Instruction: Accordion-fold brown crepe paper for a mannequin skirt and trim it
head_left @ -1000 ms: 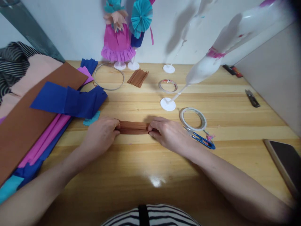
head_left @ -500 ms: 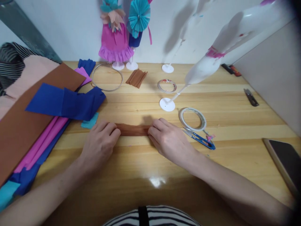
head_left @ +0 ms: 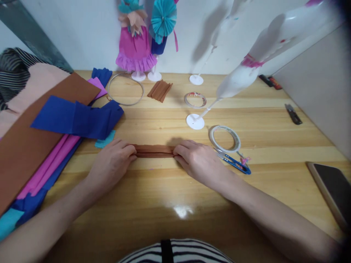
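Observation:
A narrow strip of pleated brown crepe paper (head_left: pixel 155 151) lies lengthwise on the wooden table between my hands. My left hand (head_left: pixel 116 157) pinches its left end, and my right hand (head_left: pixel 196 160) pinches the right end. Folds run along the strip, with a dark gap between two of the layers. Farther back rests a second pleated brown piece (head_left: pixel 160 91), flat on the wood. Just beyond my right hand are blue-handled thread snips (head_left: pixel 234 162) and a roll of tape (head_left: pixel 225 138).
Brown, blue and pink paper sheets (head_left: pixel 44 124) pile up at the left. A white balloon-like form on a stand (head_left: pixel 195 121) leans at right centre. Two paper-dressed figures (head_left: pixel 135 47) stand by the wall. A phone (head_left: pixel 331 186) and a cutter (head_left: pixel 293 114) lie at the right.
A fold in the brown strip has opened into a dark gap. My left fingers have shifted slightly left along it, and my right hand has barely moved.

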`<state>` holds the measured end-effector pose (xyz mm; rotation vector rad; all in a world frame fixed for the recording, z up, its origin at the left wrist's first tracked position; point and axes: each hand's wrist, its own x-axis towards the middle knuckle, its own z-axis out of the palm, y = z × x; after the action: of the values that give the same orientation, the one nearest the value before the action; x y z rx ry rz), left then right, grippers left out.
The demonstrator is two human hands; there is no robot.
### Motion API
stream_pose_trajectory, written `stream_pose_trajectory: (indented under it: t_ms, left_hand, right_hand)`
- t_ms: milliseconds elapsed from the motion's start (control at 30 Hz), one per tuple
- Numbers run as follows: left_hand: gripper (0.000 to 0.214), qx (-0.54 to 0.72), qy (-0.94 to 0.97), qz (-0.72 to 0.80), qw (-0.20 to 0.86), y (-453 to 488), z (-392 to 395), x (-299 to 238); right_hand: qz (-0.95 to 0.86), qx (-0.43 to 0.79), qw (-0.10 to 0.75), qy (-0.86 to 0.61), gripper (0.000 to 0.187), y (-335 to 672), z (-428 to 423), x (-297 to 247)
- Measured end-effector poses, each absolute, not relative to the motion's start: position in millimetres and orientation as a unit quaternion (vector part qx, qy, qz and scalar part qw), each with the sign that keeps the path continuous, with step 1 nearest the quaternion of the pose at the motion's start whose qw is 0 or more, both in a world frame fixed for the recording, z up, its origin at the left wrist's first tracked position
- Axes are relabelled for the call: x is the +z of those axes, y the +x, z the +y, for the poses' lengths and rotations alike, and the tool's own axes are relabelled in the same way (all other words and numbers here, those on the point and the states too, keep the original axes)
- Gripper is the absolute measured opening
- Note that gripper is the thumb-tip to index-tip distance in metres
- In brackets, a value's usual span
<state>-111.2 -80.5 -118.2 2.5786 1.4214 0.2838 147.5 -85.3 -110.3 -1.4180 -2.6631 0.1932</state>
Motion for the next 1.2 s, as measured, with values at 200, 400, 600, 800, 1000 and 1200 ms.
stream_pose_trajectory:
  t_ms: [200, 400, 600, 800, 1000, 1200]
  left_hand:
    - [0.013, 0.116, 0.844, 0.499, 0.160, -114.5, -73.5, -120.4]
    - [0.011, 0.129, 0.835, 0.509, 0.166, -115.8, -72.3, -122.7]
    - [0.011, 0.087, 0.825, 0.536, 0.154, -109.3, -75.3, -115.6]
    - [0.009, 0.009, 0.803, 0.579, 0.141, -99.5, -64.6, -106.8]
    - [0.010, -0.055, 0.771, 0.601, 0.201, -96.0, -54.2, -97.9]
    - [0.013, 0.042, 0.842, 0.526, 0.113, -101.0, -73.6, -106.4]
  right_hand:
    - [-0.844, 0.197, 0.100, -0.489, 0.013, 153.7, -77.0, -114.3]
    - [-0.825, 0.226, 0.104, -0.507, 0.013, 155.4, -75.4, -116.6]
    - [-0.832, 0.171, 0.076, -0.522, 0.010, 151.0, -78.9, -113.3]
    - [-0.819, 0.220, 0.082, -0.523, 0.011, 149.2, -70.9, -110.7]
    - [-0.820, 0.246, 0.076, -0.511, 0.011, 149.7, -64.5, -110.2]
    - [-0.870, 0.107, 0.087, -0.473, 0.012, 146.3, -80.4, -110.4]
